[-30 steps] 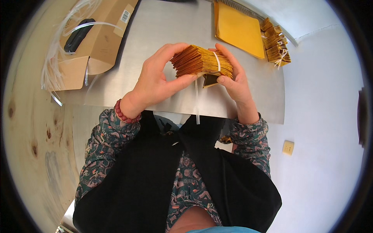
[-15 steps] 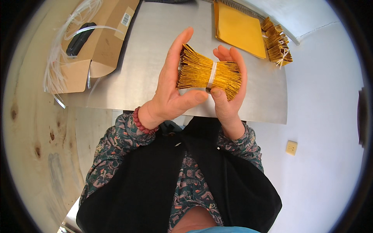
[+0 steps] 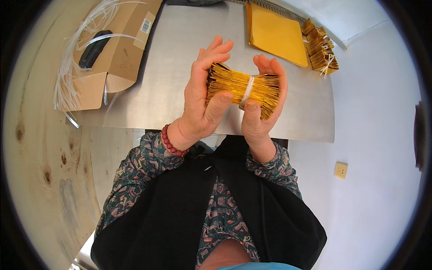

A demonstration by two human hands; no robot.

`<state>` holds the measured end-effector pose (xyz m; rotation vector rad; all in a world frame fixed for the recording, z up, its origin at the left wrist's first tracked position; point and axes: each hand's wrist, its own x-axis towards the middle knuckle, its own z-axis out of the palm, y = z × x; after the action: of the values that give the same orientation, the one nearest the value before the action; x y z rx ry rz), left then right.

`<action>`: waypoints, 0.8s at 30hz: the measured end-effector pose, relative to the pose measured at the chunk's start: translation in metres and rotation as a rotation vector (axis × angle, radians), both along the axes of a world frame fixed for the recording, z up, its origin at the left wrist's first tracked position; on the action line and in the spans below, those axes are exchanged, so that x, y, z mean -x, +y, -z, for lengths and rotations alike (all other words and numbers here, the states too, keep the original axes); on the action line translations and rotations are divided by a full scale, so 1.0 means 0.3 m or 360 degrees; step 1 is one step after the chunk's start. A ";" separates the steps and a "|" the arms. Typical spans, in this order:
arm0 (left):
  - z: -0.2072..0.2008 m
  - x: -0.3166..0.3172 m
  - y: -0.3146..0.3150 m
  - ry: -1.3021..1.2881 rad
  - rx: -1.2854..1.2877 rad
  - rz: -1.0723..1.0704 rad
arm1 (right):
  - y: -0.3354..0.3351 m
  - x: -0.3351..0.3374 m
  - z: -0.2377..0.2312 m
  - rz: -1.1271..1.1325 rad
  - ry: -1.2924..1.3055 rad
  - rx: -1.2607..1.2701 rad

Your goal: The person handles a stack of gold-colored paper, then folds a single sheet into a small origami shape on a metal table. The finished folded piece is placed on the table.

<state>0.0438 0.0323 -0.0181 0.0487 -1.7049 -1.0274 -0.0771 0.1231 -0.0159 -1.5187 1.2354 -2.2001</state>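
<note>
at the far left we see a pale wooden surface with dark knots. next come clear plastic strips, bunched and trailing over a cardboard box; a long black object lies on the box, and we cannot tell what it is. a grey metal table spreads to the right. we then meet the left hand, a red beaded bracelet at its wrist; it grasps the left end of a gold bundle, thumb laid across the near face, fingers raised behind. the bundle sits between both hands, above the table, its many folded layers pinched in by a white band. the right hand clasps the other end, fingers curled around it and thumb beside the band. farther right we find a stack of yellow sheets on the table, then tied gold bundles just beside it, and finally a cream socket on the white wall.
</note>
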 end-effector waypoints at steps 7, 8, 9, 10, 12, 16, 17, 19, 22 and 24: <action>-0.015 0.010 0.004 0.0094 -0.0169 0.0119 | -0.008 0.020 -0.012 -0.0033 0.0078 -0.0085; -0.014 0.012 -0.002 0.0110 -0.0131 0.0121 | -0.012 0.026 -0.016 -0.0032 0.0143 -0.0074; -0.013 0.013 -0.004 0.0106 -0.0157 0.0105 | -0.012 0.030 -0.020 -0.0033 0.0204 -0.0062; -0.013 0.012 -0.004 0.0102 -0.0182 0.0089 | -0.012 0.029 -0.024 -0.0039 0.0203 -0.0070; -0.012 0.013 -0.004 0.0102 -0.0203 0.0073 | -0.009 0.023 -0.032 -0.0050 0.0201 -0.0084; -0.011 0.018 0.000 0.0098 -0.0286 0.0049 | -0.011 0.008 -0.040 -0.0091 0.0078 -0.0126; -0.011 0.019 0.001 0.0069 -0.0343 0.0031 | -0.012 0.012 -0.041 -0.0082 0.0065 -0.0133; -0.014 0.015 0.000 0.0065 -0.0467 0.0077 | -0.020 0.028 -0.045 -0.0076 0.0144 -0.0162; -0.021 0.010 0.001 0.0081 -0.0537 0.0066 | -0.027 0.045 -0.047 -0.0017 0.0287 -0.0200; -0.025 0.008 0.005 0.0096 -0.0597 0.0070 | -0.030 0.042 -0.044 -0.0008 0.0227 -0.0172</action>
<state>0.0414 0.0336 -0.0105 0.2205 -1.4456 -1.3569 -0.0898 0.1140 -0.0028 -1.6573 1.3663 -2.0165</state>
